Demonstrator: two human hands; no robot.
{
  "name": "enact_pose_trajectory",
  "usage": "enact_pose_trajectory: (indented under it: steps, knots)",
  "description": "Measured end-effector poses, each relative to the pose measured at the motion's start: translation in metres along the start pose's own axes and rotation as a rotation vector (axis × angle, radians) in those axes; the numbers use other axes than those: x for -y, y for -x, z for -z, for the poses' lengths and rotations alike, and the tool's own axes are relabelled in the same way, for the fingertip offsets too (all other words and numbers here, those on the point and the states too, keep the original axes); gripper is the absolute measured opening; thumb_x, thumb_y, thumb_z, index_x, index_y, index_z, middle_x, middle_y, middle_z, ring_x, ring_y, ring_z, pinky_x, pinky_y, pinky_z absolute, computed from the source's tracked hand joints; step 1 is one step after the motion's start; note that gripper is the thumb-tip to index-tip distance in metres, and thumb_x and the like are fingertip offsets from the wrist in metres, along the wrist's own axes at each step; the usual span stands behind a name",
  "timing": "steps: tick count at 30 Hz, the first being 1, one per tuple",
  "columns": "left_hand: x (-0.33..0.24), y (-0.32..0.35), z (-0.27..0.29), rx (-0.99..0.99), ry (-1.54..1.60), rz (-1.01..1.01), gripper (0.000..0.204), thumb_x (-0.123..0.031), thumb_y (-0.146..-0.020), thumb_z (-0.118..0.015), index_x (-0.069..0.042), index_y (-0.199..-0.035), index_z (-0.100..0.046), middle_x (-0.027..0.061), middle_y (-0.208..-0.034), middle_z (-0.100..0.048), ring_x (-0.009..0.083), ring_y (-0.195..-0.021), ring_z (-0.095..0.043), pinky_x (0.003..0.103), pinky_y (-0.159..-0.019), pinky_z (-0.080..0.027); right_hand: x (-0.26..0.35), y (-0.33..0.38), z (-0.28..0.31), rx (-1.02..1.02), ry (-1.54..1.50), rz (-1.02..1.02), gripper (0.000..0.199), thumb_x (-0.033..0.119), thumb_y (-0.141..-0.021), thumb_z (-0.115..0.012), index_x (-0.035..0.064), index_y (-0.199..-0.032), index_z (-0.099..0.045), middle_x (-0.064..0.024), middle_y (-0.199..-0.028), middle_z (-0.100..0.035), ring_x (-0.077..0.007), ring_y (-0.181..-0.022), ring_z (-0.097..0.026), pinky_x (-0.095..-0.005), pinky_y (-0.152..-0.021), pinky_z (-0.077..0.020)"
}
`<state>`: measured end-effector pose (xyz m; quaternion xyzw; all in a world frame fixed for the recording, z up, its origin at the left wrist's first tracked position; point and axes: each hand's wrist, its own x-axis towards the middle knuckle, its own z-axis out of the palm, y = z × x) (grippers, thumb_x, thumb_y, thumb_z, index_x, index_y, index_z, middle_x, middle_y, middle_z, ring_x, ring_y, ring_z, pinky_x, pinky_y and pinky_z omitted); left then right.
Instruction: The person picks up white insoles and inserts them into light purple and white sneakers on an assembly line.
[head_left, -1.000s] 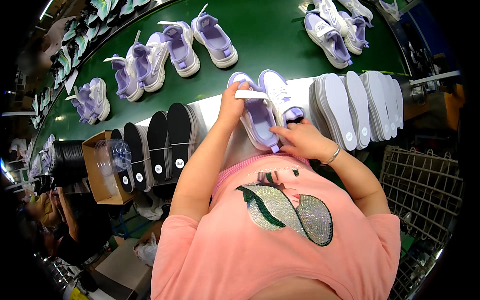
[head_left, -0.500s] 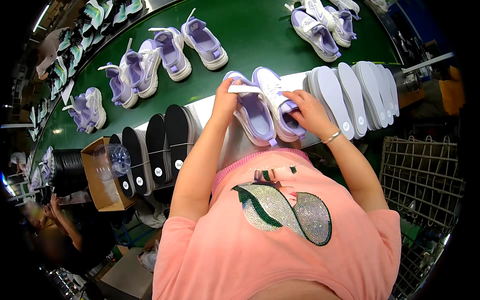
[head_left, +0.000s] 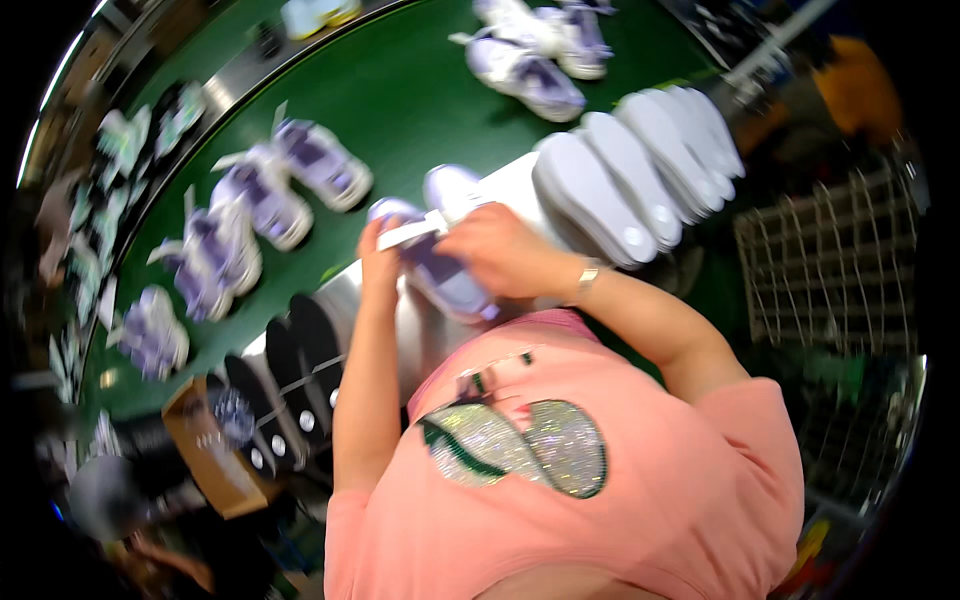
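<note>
Grip of left hand point(head_left: 378, 262) closed on the toe end of a lilac-and-white shoe point(head_left: 440, 272), thumb side by a white strip point(head_left: 420, 230) across its top. Grip of right hand point(head_left: 500, 250) curled over the same shoe from 3 o'clock; fingertips hidden, so closure around the shoe probable but not certain. Shoe held just above the pale desk point(head_left: 515, 185), a second shoe point(head_left: 452, 190) at 12 o'clock of it. White soles point(head_left: 640, 170) at 2 o'clock, black soles point(head_left: 290, 370) at 8 o'clock. Green belt point(head_left: 410, 100) beyond, carrying further pairs. Work judged mid-course: strip on, pair not yet on the belt. Compared with half a second earlier: view swung and blurred, right hand moved from the second shoe onto the held one.
</note>
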<state>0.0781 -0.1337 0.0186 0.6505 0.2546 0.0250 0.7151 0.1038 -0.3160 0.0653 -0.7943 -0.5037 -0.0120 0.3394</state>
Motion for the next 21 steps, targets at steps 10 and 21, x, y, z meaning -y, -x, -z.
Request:
enact_pose_trajectory:
  steps: [10,21]
  knots:
    - [0.075,0.033,-0.002,-0.179,-0.407,-0.383,0.067,-0.023,-0.072,-0.061,0.007,-0.122,-0.026,0.0233,-0.115,-0.039,0.0309,-0.107,-0.04,0.04,-0.091,-0.03,0.011,0.004,-0.004,-0.049,0.097,-0.206,0.03,0.009,-0.066,-0.051,0.009,-0.096,-0.055,-0.0045,-0.088,-0.054,-0.0206,-0.09,-0.048,-0.0359,-0.079,-0.0332]
    - [0.066,0.064,-0.048,0.413,0.429,-0.115,0.063,-0.035,-0.07,-0.064,-0.013,-0.117,-0.029,0.0068,-0.123,-0.033,0.0268,-0.108,-0.039,0.043,-0.09,-0.038,0.016,0.14,0.044,-0.25,0.082,-0.666,0.021,0.011,-0.07,-0.052,0.005,-0.091,-0.055,-0.0117,-0.084,-0.055,-0.0289,-0.081,-0.052,-0.0388,-0.07,-0.0425]
